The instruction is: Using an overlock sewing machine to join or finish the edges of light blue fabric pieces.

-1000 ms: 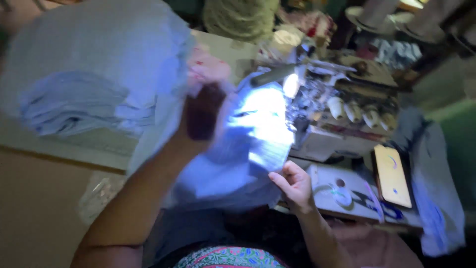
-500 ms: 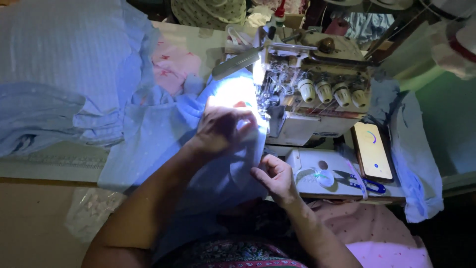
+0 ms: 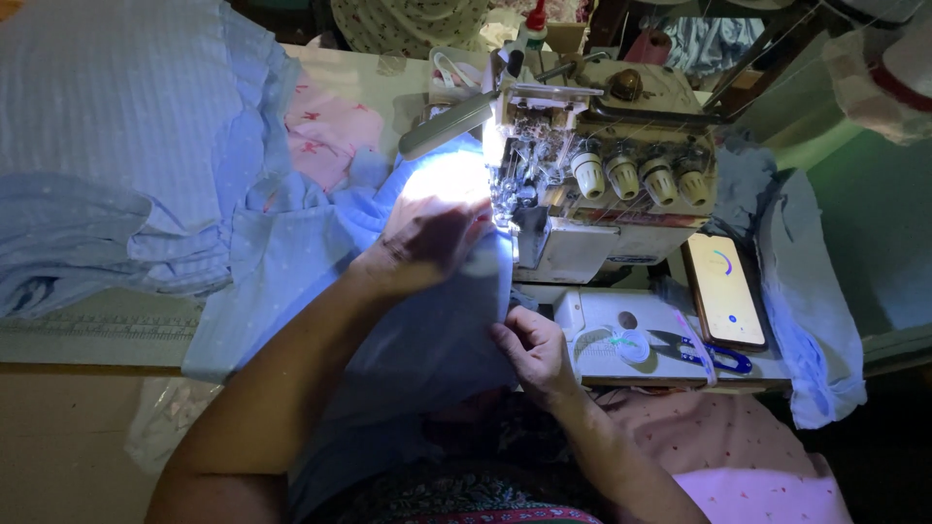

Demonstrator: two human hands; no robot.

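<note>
- Two hands feed a piece of light blue dotted fabric into an overlock sewing machine on the worktop.
- Left hand: laid palm-down on the cloth, fingers loosely curled, just beside the lit needle area; it presses the fabric flat rather than pinching it.
- Right hand: closed in a pinch on the near edge of the same fabric, close to the machine's front.
- For a clean seam, the judgement is that the right hand should keep the edge straight and lightly taut while the left guides without pushing, fingertips clear of the needles.
- More blue fabric lies heaped at the left, well apart from the hands; its drag could pull the seam off line.
- Blue-handled scissors and a lit phone rest to the right.
</note>
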